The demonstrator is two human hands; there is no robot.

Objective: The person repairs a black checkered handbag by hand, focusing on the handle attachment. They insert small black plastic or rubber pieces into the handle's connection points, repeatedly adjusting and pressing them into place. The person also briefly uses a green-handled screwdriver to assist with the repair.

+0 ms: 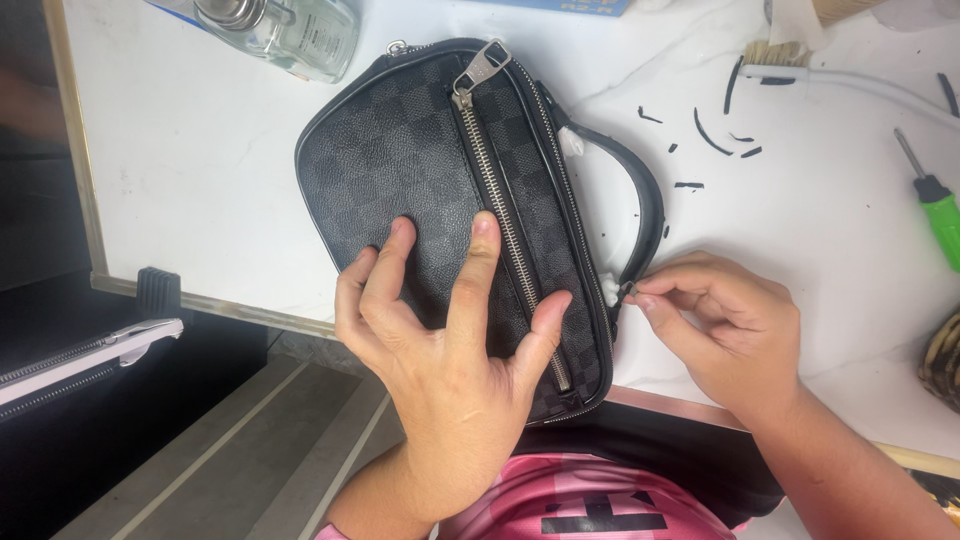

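Pressing flat with spread fingers, the left hand [450,340] pins a dark checkered pouch [460,200] on the white counter [200,170]; its zipper [505,225] runs away from the person. The right hand [725,325] pinches the strap [635,190] end.

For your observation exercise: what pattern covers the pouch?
A dark grey-and-black checkerboard covers the pouch, clearest in the head view.

Open tabletop [200,170] left of the pouch [420,160]; right side obstructed by black scraps [712,135], brush [800,62], and screwdriver [935,205].
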